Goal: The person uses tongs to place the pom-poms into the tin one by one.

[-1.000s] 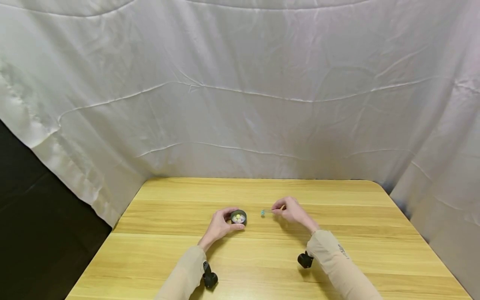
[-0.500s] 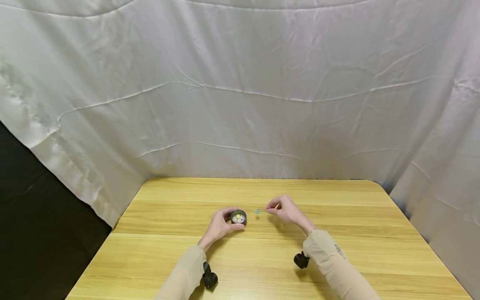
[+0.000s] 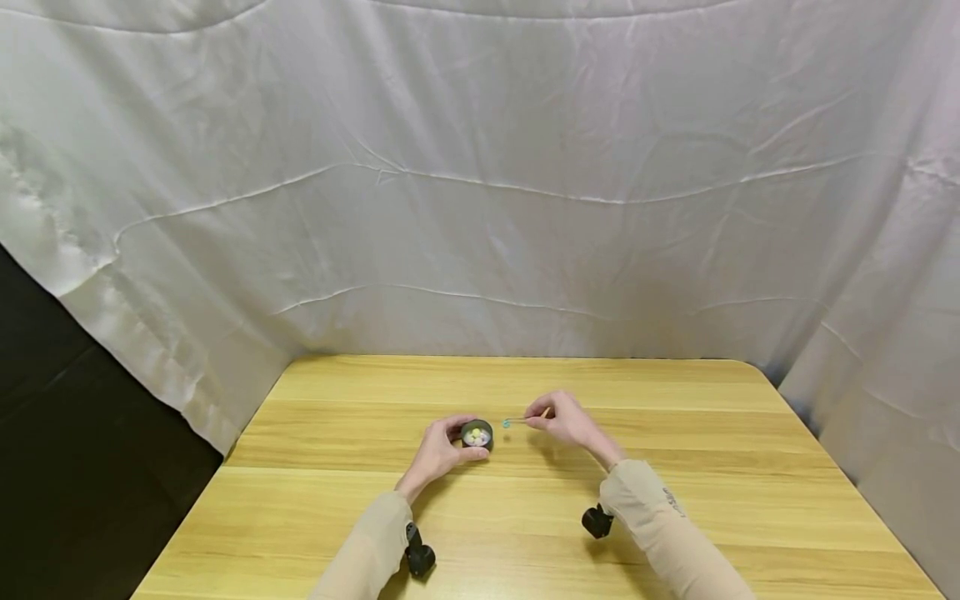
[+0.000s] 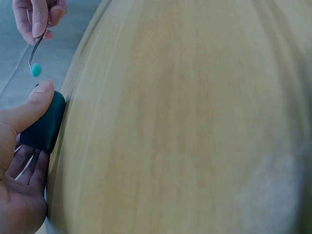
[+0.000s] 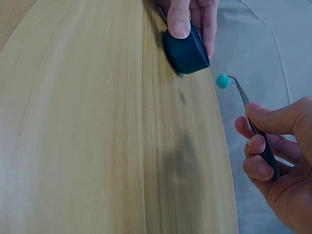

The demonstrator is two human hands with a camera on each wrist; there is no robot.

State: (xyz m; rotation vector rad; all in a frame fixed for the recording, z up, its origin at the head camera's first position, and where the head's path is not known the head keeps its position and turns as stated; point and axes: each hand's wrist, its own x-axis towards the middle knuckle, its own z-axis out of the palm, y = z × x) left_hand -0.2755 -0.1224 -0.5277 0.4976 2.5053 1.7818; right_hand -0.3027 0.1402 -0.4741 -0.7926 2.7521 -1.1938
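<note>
A small dark bowl (image 3: 487, 447) stands on the table with several pale and yellow balls (image 3: 476, 435) inside. My left hand (image 3: 440, 450) holds it, thumb on the near side and fingers on the far side. My right hand (image 3: 564, 419) pinches bent-tip tweezers (image 5: 246, 100). Between their tips is a teal fuzzy ball (image 5: 223, 81), held above the table just right of the bowl. In the left wrist view the teal ball (image 4: 35, 70) hangs close to the bowl's rim, and the dark side of the bowl (image 4: 46, 122) shows beneath my thumb.
The wooden table (image 3: 525, 533) has a light grain. A grey curtain (image 3: 480, 208) hangs behind it and along the sides, with a black panel (image 3: 75, 450) at the left. Black wrist cameras (image 3: 597, 522) sit at both sleeves.
My right hand has moved left, bringing the tweezers and teal ball closer to the bowl. The left hand and bowl have stayed in place.
</note>
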